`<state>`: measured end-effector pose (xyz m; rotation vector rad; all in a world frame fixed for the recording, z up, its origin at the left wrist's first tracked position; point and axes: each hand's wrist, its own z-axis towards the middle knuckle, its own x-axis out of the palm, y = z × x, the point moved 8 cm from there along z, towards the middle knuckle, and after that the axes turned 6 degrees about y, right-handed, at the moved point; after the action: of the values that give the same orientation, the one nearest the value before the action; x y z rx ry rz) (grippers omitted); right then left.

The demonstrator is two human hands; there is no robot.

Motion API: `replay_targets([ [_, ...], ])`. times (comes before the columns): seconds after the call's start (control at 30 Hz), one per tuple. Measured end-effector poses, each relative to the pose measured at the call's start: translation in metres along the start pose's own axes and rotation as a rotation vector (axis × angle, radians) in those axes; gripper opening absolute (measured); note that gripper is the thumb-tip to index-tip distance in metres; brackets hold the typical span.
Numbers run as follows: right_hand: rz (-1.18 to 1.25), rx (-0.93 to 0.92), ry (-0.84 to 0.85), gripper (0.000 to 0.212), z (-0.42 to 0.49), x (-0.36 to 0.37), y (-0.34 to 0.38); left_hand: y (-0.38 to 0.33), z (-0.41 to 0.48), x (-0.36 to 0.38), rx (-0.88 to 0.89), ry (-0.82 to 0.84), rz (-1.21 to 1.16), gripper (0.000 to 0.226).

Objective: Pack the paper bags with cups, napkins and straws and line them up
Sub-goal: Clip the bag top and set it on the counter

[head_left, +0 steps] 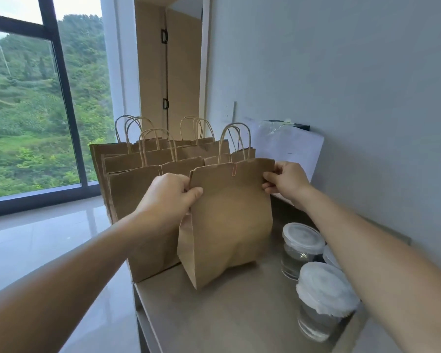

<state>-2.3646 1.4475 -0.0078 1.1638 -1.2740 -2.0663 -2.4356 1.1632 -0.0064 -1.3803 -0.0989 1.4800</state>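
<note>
- You are pinching the top corners of the paper bag (pixel 229 220): your left hand (pixel 168 194) is gripping its left edge between thumb and fingers, and your right hand (pixel 285 182) is gripping its right edge.
- The bag is resting on the counter (pixel 227 314), slightly tilted. Its lower half is bulging, so it is probably already filled.
- The other bags (pixel 135 189) are standing just behind and left of it, and lidded cups (pixel 302 248) are waiting to its right.
- Step judged: you are setting this bag into line. The next move is calling for a square, level slide against its neighbours, without tipping.
</note>
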Motion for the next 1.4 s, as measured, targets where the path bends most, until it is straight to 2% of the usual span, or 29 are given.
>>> replay_targets([
  [0.1,-0.041,0.044,-0.051,0.011,0.025,-0.004,-0.016,0.000,0.021,0.020,-0.003,0.030,0.034,0.031],
  [0.37,-0.097,0.079,-0.234,0.014,0.068,-0.019,-0.044,-0.021,0.069,0.053,0.133,0.018,0.209,0.038],
  [0.47,-0.148,0.059,-0.295,0.012,0.074,-0.029,-0.046,-0.019,0.078,0.064,0.132,0.031,0.195,0.039],
  [0.63,-0.180,0.060,-0.328,0.019,0.075,-0.034,-0.049,-0.015,0.083,0.070,0.125,0.028,0.153,0.042],
  [0.77,-0.152,0.093,-0.351,0.008,0.068,-0.031,-0.052,-0.010,0.085,0.071,0.129,0.040,0.127,0.041],
  [0.93,-0.152,0.116,-0.334,0.047,0.035,-0.038,-0.051,-0.019,0.084,0.082,0.149,0.023,0.143,0.023],
  [1.0,-0.166,0.132,-0.293,0.053,0.014,-0.041,-0.052,-0.027,0.080,0.083,0.193,-0.072,0.234,0.035],
  [1.07,-0.226,0.151,-0.231,0.057,-0.010,-0.042,-0.053,-0.035,0.073,0.081,0.272,-0.182,0.309,0.073],
  [1.13,-0.318,0.167,-0.167,0.060,-0.034,-0.046,-0.053,-0.047,0.064,0.081,0.347,-0.245,0.452,0.096],
  [1.27,-0.430,0.189,-0.107,0.060,-0.096,-0.070,-0.049,-0.084,0.039,0.104,0.423,-0.174,0.709,0.099],
  [1.4,-0.547,0.197,-0.152,0.062,-0.183,-0.109,-0.041,-0.140,-0.006,0.132,0.454,-0.074,0.737,0.088],
])
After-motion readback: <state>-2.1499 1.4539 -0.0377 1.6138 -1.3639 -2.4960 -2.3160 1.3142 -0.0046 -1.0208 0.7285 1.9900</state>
